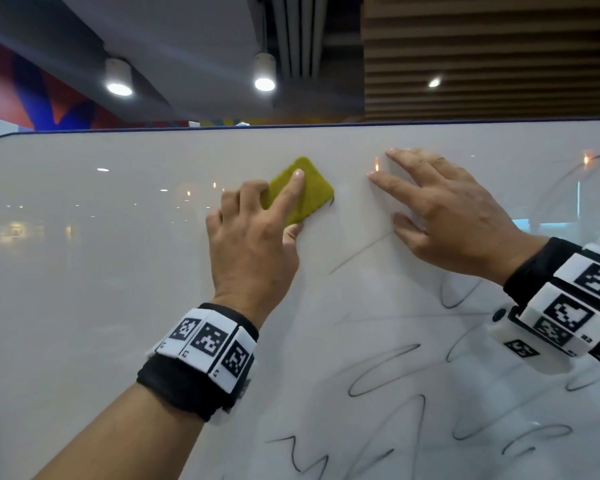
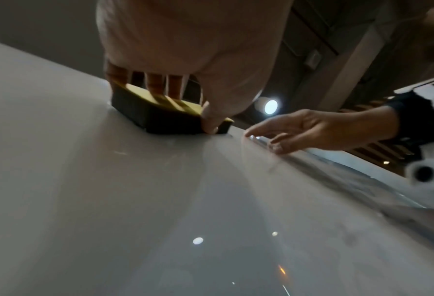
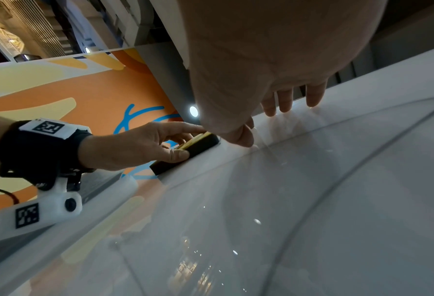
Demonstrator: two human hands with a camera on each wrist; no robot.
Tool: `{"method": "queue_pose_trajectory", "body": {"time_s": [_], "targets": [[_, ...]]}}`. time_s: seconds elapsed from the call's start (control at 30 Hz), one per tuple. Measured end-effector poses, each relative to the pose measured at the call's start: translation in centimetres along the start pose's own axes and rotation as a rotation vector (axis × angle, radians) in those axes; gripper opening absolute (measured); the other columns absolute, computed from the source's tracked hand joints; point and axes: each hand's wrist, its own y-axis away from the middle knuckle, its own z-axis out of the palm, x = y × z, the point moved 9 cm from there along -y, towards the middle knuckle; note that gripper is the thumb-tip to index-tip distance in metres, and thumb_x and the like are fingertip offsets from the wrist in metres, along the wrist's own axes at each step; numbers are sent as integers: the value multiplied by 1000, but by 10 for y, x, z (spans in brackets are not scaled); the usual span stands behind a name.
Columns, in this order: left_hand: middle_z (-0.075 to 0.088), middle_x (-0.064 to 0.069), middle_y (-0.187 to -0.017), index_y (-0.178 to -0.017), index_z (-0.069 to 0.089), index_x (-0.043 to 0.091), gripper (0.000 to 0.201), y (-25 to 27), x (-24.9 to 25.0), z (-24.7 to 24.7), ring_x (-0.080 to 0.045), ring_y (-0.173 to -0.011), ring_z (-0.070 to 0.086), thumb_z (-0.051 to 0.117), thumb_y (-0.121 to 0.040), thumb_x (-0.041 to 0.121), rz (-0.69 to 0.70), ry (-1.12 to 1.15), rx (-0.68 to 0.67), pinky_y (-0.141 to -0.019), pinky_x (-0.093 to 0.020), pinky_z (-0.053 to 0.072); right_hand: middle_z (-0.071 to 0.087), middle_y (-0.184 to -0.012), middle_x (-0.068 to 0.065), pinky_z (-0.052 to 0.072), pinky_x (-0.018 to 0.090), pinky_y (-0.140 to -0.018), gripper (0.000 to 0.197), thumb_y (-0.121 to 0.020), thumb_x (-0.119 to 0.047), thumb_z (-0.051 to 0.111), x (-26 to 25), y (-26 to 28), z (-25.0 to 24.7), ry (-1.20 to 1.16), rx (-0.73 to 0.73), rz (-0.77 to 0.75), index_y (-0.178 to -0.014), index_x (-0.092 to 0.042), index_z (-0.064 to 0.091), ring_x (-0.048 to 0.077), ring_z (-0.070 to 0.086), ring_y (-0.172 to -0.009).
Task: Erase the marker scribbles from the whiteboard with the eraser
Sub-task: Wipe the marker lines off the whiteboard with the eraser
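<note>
While the eraser [image 1: 300, 190] is pressed to the whiteboard [image 1: 84, 271] at upper centre, it is gripped by the left hand [image 1: 253, 237]; the right hand [image 1: 454, 216] is laid flat, fingers spread. Light and soft, it is best held by its edges.

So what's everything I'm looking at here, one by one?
whiteboard: one, white and glossy, upright, fills most of the head view
eraser: one, yellow-green back with a dark underside, flat against the whiteboard near its top middle
marker scribbles: many, dark loops and lines, over the whiteboard's lower right
ceiling lamps: three lit, white, above the whiteboard
wall mural: one, orange, cream and blue, behind the whiteboard's edge
wristbands: two, black with black-and-white code tags, one on each wrist
left hand: one, its grip on the eraser, forefinger along the back, thumb at the edge
right hand: one, fingers spread flat on the whiteboard, right of the eraser
</note>
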Motion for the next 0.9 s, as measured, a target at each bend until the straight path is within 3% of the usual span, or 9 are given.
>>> {"method": "queue_pose_trajectory", "body": {"time_s": [0.17, 0.23, 0.33, 0.37, 0.47, 0.53, 0.7, 0.83, 0.9], "targets": [[57, -5, -120, -140, 53, 34, 66, 19, 41, 9, -29, -106, 47, 77, -79, 27, 307, -46, -45, -82, -44, 43, 37, -155, 16, 35, 51, -114, 61, -88, -34, 48, 19, 6, -1, 1, -16, 15, -147, -18, 45, 36, 35, -141], [58, -5, -120, -140, 52, 35, 66, 9, 33, 7, -29, -106, 46, 76, -79, 27, 237, -67, -25, -83, -44, 42, 37, -155, 16, 34, 51, -115, 58, -91, -29, 52, 25, 8, -4, 0, 0, 8, -147, -18, 45, 35, 34, -141], [55, -8, -120, -142, 51, 34, 65, -4, 11, 2, -30, -106, 43, 73, -81, 27, -30, -14, -4, -83, -45, 40, 35, -156, 15, 30, 49, -116, 61, -91, -23, 60, 34, 10, -4, -15, -14, 21, -149, -19, 43, 34, 31, -143], [55, -8, -120, -142, 51, 33, 64, -1, 18, 4, -30, -106, 43, 70, -81, 28, -11, -9, -10, -82, -44, 41, 34, -157, 15, 28, 48, -116, 61, -90, -23, 61, 37, 11, -4, -19, -19, 24, -149, -19, 43, 33, 30, -144], [57, -7, -121, -142, 51, 33, 62, 30, 58, 16, -31, -108, 50, 68, -83, 29, 296, -62, -63, -83, -44, 43, 35, -157, 15, 28, 48, -116, 60, -91, -22, 60, 43, 12, -6, -37, -6, 16, -149, -19, 44, 33, 31, -144], [58, -6, -123, -143, 50, 34, 61, 42, 63, 19, -32, -110, 52, 69, -85, 29, 379, -100, -86, -85, -45, 43, 35, -156, 15, 29, 49, -115, 57, -93, -24, 54, 45, 12, -6, -37, -4, 13, -149, -19, 44, 34, 31, -143], [55, -6, -120, -141, 52, 35, 62, 22, 38, 12, -29, -106, 43, 64, -80, 31, 70, -45, -23, -81, -44, 38, 35, -157, 12, 29, 48, -114, 54, -95, -33, 38, 50, 10, -7, -46, -28, 41, -148, -23, 45, 31, 31, -143], [58, -6, -121, -141, 53, 32, 59, 56, 70, 19, -31, -108, 50, 68, -85, 29, 379, -56, -68, -81, -45, 41, 34, -157, 10, 29, 48, -114, 54, -96, -34, 35, 53, 10, -9, -50, -56, 65, -148, -23, 45, 30, 30, -142], [58, -6, -121, -141, 52, 33, 58, 58, 66, 17, -31, -108, 51, 68, -86, 30, 425, -80, -66, -81, -45, 41, 35, -157, 10, 30, 48, -114, 54, -96, -34, 35, 53, 11, -9, -50, -74, 74, -148, -23, 45, 30, 30, -142]]}}
